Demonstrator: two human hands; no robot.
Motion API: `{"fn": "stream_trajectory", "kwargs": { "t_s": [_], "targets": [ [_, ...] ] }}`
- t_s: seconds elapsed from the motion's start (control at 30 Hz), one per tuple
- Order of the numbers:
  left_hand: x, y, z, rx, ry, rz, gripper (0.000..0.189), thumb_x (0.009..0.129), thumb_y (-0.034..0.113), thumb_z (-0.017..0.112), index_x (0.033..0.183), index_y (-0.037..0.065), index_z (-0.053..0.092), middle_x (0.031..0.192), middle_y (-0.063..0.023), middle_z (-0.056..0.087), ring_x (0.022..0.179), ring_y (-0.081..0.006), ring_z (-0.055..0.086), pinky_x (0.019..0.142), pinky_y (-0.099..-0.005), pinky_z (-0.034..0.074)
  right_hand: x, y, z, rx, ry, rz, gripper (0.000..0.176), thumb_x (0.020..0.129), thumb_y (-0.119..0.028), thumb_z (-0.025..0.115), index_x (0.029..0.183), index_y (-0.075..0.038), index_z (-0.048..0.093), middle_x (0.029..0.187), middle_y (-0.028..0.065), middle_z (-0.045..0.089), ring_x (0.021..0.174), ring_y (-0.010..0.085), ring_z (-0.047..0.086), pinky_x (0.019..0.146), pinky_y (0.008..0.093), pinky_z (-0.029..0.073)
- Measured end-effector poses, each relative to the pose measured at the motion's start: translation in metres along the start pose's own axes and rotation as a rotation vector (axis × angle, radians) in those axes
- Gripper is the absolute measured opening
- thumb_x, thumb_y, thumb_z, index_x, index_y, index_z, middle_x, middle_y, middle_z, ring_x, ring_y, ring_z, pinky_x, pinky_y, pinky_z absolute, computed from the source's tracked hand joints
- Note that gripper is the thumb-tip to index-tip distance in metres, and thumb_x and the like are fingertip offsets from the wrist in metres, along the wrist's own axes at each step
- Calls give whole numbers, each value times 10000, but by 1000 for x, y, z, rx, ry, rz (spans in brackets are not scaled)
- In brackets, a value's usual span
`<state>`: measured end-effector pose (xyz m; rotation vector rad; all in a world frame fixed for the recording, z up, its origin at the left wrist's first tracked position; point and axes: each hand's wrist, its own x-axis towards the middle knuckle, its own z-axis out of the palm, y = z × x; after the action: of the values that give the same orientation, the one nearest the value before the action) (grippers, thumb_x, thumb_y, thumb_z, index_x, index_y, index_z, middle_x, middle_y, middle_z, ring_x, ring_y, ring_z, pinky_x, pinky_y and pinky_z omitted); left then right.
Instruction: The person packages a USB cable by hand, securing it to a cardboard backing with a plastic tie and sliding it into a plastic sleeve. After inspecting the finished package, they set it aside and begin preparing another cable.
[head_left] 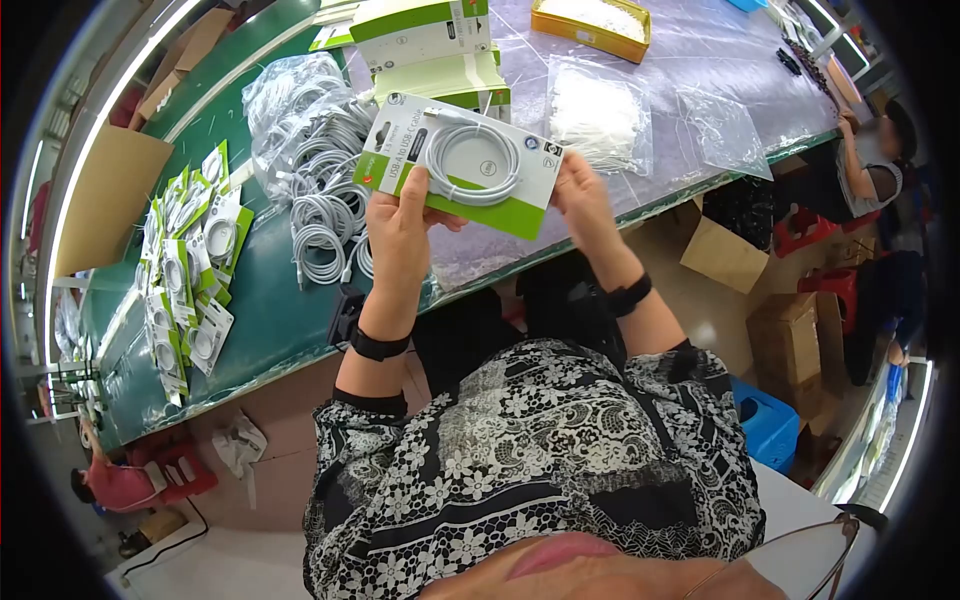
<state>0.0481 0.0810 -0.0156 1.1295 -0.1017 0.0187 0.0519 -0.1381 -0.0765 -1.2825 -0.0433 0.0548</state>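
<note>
A white and green card (400,135) with a coiled white cable (437,165) on its front is held up over the table edge. My left hand (402,225) is closed on the card's lower left part, thumb on the front. The fingers of my right hand (583,200) pinch its right edge. Left of the card lie many coiled grey-white cables (320,180), some in clear plastic. Behind it stand green and white boxes (420,35). Farther left is a pile of carded cables (185,270).
A bag of white ties (597,115), an empty clear bag (725,130) and a yellow tray (590,28) lie on the table (690,50). Cardboard boxes (785,335) and a blue stool (765,425) stand on the right. Other people (862,170) sit farther off.
</note>
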Motion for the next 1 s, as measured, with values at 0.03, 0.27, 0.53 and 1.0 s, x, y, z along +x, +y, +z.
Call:
{"fn": "stream_trajectory", "kwargs": {
  "t_s": [0.03, 0.27, 0.53, 1.0],
  "targets": [
    [2, -1, -4, -2, -8, -21, 254, 973, 188, 481, 991, -45, 580, 760, -121, 655, 533, -183, 630, 471, -262, 514, 2, -7, -6, 101, 25, -2, 391, 919, -166, 589, 1265, -25, 474, 1167, 84, 572, 1051, 139, 560, 918, 329, 449],
    [5, -19, -6, -4, -58, -78, 255, 980, 207, 476, 1055, -20, 565, 847, -105, 662, 614, -160, 648, 499, -258, 523, -4, -57, 27, 49, 83, 123, 444, 884, -233, 661, 1228, -19, 479, 1065, 74, 583, 946, 121, 574, 823, 270, 477],
    [1, -29, 2, -142, 24, -131, 271, 982, 233, 486, 1134, 14, 533, 975, -90, 652, 779, -163, 673, 622, -286, 582, -2, -35, 34, -16, 59, 12, 458, 825, -186, 730, 1169, -5, 489, 1047, 80, 574, 932, 112, 568, 793, 245, 486],
    [3, -24, -3, 100, -106, -27, 313, 1001, 264, 435, 1069, -33, 503, 971, -133, 639, 768, -180, 674, 652, -315, 589, -7, -33, 33, -134, 91, -128, 410, 839, -159, 693, 1156, -5, 482, 1076, 91, 538, 954, 120, 543, 837, 256, 469]
  ]
}}
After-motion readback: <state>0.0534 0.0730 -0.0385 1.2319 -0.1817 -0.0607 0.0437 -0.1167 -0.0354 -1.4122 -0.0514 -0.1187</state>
